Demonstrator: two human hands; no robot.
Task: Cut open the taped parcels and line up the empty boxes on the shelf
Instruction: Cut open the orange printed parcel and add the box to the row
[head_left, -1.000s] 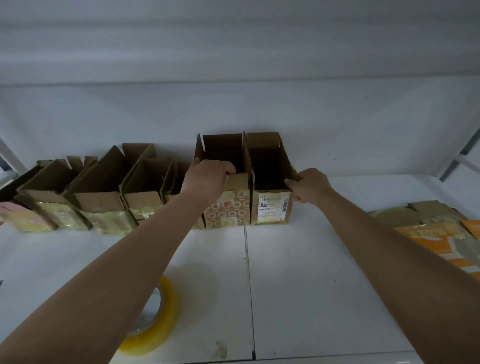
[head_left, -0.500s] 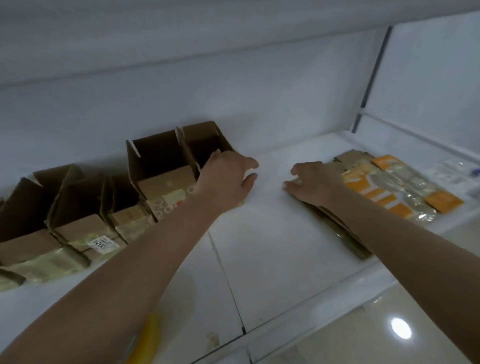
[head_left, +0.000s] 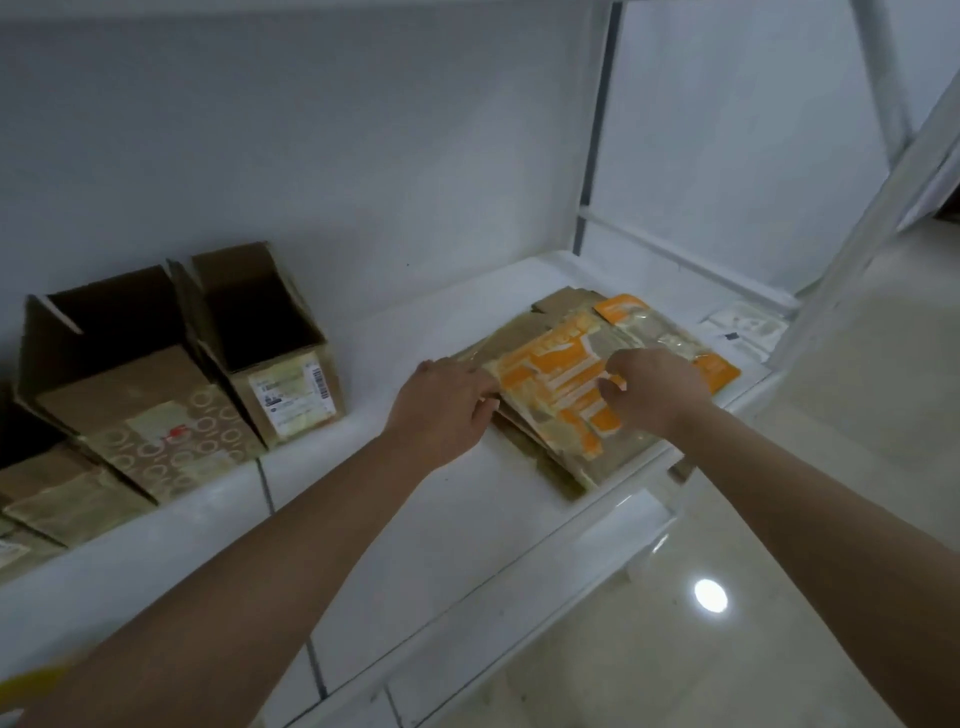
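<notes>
Head view, L to R: at the far L edge a row of opened cardboard boxes runs along the white shelf (head_left: 426, 525), all standing w/ tops open and tilted back toward the rear wall. Only part of the leftmost ones shows. Next comes a box w/ a ring-pattern front (head_left: 156, 431), flap up at its L corner, touching its neighbour, a box w/ a white shipping label (head_left: 283, 384), which is last in the row; its inside is dark and looks empty. A bare stretch of shelf lies between that box and the hands. Left hand (head_left: 447, 410) is palm down, fingers curled at the L edge of a stack of flattened parcels (head_left: 561, 400), fingertips at or under the top piece's edge; can't tell if it really grips. Right hand (head_left: 660, 389) rests on top of the same stack, fingers bent and pinching at the orange-and-white printed top parcel, approx. mid-stack. The stack lies flat near the shelf's front R corner, brown cardboard layers showing beneath the glossy taped top one. Farther R, beside the stack, a small pale paper or packet (head_left: 745, 332) lies flat by the shelf's white upright post (head_left: 852, 249); detail too blurred to read. Glossy floor w/ a light reflection shows below R.
</notes>
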